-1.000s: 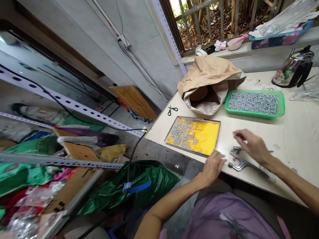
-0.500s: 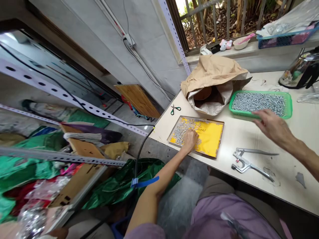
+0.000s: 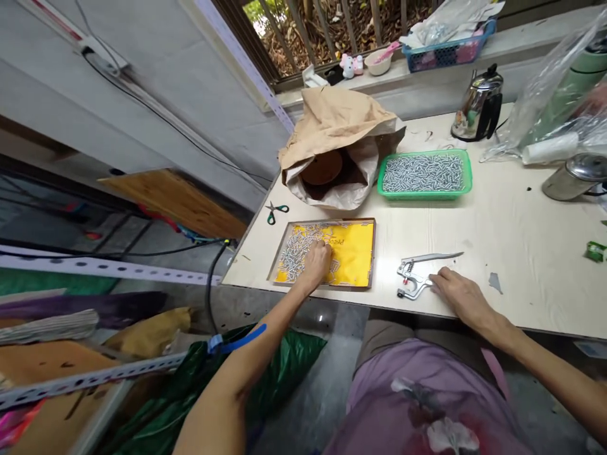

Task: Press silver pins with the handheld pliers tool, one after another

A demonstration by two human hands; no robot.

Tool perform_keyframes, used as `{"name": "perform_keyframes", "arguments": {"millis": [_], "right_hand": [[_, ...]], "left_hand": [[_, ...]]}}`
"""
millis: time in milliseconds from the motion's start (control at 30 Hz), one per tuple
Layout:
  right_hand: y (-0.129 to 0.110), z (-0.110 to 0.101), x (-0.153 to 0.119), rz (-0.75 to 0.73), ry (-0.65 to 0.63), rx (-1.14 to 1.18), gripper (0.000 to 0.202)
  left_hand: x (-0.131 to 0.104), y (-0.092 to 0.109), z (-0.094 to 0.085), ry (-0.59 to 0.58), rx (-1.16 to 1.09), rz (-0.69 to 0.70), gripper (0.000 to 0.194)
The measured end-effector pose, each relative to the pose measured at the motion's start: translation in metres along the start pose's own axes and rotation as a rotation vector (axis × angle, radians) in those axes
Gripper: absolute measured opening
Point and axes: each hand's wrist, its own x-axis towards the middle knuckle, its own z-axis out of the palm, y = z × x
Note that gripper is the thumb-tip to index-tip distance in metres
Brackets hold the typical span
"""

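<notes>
My left hand [image 3: 317, 262] is closed over the small metal pieces [image 3: 294, 253] in a shallow tray [image 3: 373, 253] lined with yellow; what its fingers pinch is hidden. Metal hand pliers [image 3: 417, 278] lie on the table near its front edge. My right hand [image 3: 458, 292] rests at their lower handle, fingers curled onto it. A green plastic box [image 3: 467, 174], full of similar small silver pieces, stands behind the pliers.
An open brown paper bag [image 3: 336, 123] stands behind the tray. Green-handled scissors [image 3: 275, 212] lie left of it. A kettle [image 3: 477, 104], a metal cup [image 3: 576, 177] and plastic-wrapped items are at the back right. A grey scrap [image 3: 496, 282] lies right of the pliers.
The view has swung to the right. My right hand has moved from the front of the green box down to the pliers' handle. My left hand stays in the tray, fingers still closed.
</notes>
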Motion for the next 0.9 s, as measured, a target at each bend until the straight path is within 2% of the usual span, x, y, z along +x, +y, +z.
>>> {"name": "perform_keyframes", "arguments": {"millis": [100,167,200,300,333,400,467,567,900], "right_hand": [[-0.001,-0.001,-0.001,-0.024,0.003,-0.034,0.023],[0.000,-0.004,-0.001,-0.035,0.020,-0.057,0.026],[0.001,-0.005,0.000,-0.036,0.029,-0.068,0.027],[0.008,-0.009,0.000,-0.031,0.031,-0.102,0.028],[0.011,-0.010,-0.001,-0.029,0.026,-0.115,0.028],[0.015,-0.011,-0.002,-0.025,0.014,-0.135,0.029],[0.018,-0.012,-0.003,-0.023,0.003,-0.147,0.030],[0.018,-0.011,-0.004,-0.017,-0.017,-0.159,0.031],[0.017,-0.007,-0.005,-0.010,0.011,-0.151,0.031]], "left_hand": [[-0.006,0.012,-0.009,0.061,-0.150,0.004,0.023],[-0.017,0.031,-0.013,0.058,-0.396,0.012,0.016],[-0.024,0.043,-0.014,0.018,-0.551,0.016,0.012],[-0.049,0.086,-0.007,-0.257,-0.989,0.021,0.009],[-0.056,0.100,-0.003,-0.356,-1.092,0.011,0.012],[-0.068,0.124,0.005,-0.480,-1.220,-0.033,0.017],[-0.074,0.141,0.013,-0.517,-1.274,-0.093,0.019],[-0.075,0.154,0.019,-0.531,-1.307,-0.164,0.021],[-0.074,0.163,0.018,-0.577,-1.218,-0.212,0.025]]}}
